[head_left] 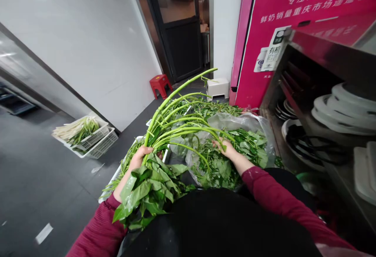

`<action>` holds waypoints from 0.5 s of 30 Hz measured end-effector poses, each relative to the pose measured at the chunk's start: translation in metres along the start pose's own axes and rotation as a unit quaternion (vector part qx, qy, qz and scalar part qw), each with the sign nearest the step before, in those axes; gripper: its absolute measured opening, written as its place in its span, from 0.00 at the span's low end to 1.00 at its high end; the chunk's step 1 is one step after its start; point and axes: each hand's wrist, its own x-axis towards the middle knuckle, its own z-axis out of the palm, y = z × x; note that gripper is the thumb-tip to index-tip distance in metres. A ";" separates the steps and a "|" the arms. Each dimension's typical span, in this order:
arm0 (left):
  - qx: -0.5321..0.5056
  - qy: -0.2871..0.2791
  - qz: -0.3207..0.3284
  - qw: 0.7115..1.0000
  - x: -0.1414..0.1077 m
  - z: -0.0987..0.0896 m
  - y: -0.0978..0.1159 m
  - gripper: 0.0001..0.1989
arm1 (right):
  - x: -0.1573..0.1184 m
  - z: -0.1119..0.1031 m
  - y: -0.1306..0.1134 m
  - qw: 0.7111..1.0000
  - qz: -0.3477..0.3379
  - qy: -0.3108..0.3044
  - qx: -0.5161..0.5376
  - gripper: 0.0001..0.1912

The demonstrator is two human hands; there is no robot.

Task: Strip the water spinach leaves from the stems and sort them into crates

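My left hand (141, 156) is clamped round one leafy bunch (155, 174); my right hand (223, 147) is at its stem tips, grip unclear. Leaves hide the left fingers. Right of them, one plastic bag (258, 122); beyond, two stools (161, 82).

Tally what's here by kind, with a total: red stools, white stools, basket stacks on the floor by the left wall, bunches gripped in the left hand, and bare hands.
Red stool: 1
White stool: 1
Basket stack: 1
Bunch of leafy green stems: 1
Bare hands, left hand and right hand: 2
Total: 6
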 end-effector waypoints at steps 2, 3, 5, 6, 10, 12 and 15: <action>-0.007 -0.006 -0.006 1.000 -0.001 0.000 0.000 0.11 | -0.005 -0.004 0.007 1.000 0.019 0.012 0.014 0.12; -0.011 -0.010 -0.010 1.000 -0.001 -0.001 0.001 0.11 | -0.009 -0.008 0.010 0.999 0.025 0.014 0.020 0.11; -0.025 -0.019 -0.020 0.999 0.000 -0.001 0.000 0.10 | -0.018 -0.016 0.014 0.999 0.029 -0.001 0.030 0.12; -0.033 -0.024 -0.025 0.999 0.000 -0.001 0.000 0.10 | -0.022 -0.017 0.014 0.999 0.028 -0.015 0.032 0.13; -0.026 -0.040 -0.038 0.998 0.003 0.004 -0.001 0.09 | -0.025 -0.005 -0.005 0.997 -0.019 -0.070 0.027 0.19; -0.012 -0.041 -0.043 0.998 0.003 0.007 -0.002 0.11 | -0.019 0.008 -0.024 0.993 -0.065 -0.093 0.028 0.20; -0.009 -0.036 -0.031 0.999 0.003 0.012 -0.004 0.14 | -0.012 0.022 -0.051 0.989 -0.103 -0.106 0.028 0.19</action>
